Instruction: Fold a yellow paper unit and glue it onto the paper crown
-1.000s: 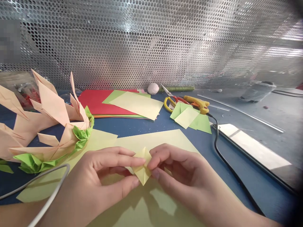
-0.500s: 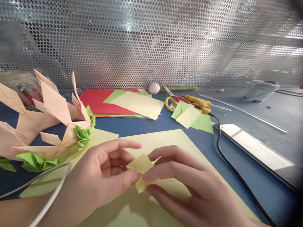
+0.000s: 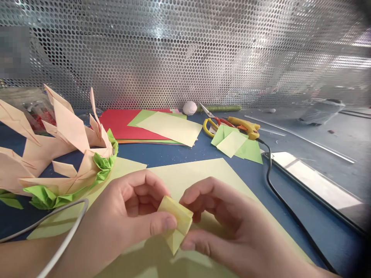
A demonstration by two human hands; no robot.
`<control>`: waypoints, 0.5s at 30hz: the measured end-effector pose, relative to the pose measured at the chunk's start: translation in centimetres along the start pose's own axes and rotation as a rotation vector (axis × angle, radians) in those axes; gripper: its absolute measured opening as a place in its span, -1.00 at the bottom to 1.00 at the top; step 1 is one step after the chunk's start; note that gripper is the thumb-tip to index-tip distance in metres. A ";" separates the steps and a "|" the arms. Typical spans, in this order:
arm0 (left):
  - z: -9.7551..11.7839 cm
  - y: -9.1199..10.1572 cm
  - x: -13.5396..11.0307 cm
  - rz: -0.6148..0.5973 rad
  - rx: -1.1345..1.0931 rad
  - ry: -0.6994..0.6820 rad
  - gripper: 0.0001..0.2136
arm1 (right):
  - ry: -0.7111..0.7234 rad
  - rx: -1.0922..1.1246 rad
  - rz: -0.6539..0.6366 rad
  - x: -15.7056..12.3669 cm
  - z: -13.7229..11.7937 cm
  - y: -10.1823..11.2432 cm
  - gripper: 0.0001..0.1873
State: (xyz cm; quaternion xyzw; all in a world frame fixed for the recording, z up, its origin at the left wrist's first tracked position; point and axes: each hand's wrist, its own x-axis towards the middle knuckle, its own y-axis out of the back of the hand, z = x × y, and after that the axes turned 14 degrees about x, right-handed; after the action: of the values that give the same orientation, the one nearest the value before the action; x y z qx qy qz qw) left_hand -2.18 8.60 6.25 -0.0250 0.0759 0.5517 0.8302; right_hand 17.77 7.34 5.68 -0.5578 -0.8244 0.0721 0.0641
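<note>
Turned the folded yellow paper (image 3: 183, 218) aslant above the near part of the pale yellow sheet (image 3: 188, 172), pinched between the left hand's (image 3: 124, 216) thumb and curled fingers; drew the right hand's (image 3: 232, 224) fingers off its front, spread at its right edge, apparently mid-fold.

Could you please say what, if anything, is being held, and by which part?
Folded yellow paper, by its left side, in the left grip. The right grip is at its right edge; its hold is unclear.
</note>
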 end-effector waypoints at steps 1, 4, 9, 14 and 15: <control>-0.1 0.0 0.0 0.013 0.011 -0.006 -0.81 | -0.068 0.039 -0.005 0.0 0.0 -0.1 -0.70; -0.1 -0.2 -0.2 0.049 0.042 0.007 -0.81 | -0.133 0.007 -0.064 -0.1 -0.1 -0.3 -0.69; 0.3 -0.4 -0.6 -0.019 0.099 0.004 -0.82 | -0.009 -0.281 -0.132 -0.6 -1.2 -0.4 -0.76; 0.6 -1.1 -1.0 0.076 0.139 0.042 -0.78 | 0.114 -0.425 -0.258 -0.2 -1.7 -0.3 -0.71; 0.6 -1.2 -1.1 0.080 0.142 0.047 -0.76 | 0.104 -0.452 -0.264 -0.2 -1.7 -0.3 -0.70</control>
State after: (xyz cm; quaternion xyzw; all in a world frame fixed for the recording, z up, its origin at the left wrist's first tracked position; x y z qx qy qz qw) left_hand -1.42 7.24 6.99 0.0239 0.1353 0.5770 0.8051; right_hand 17.92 7.17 7.43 -0.4486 -0.8808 -0.1514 -0.0108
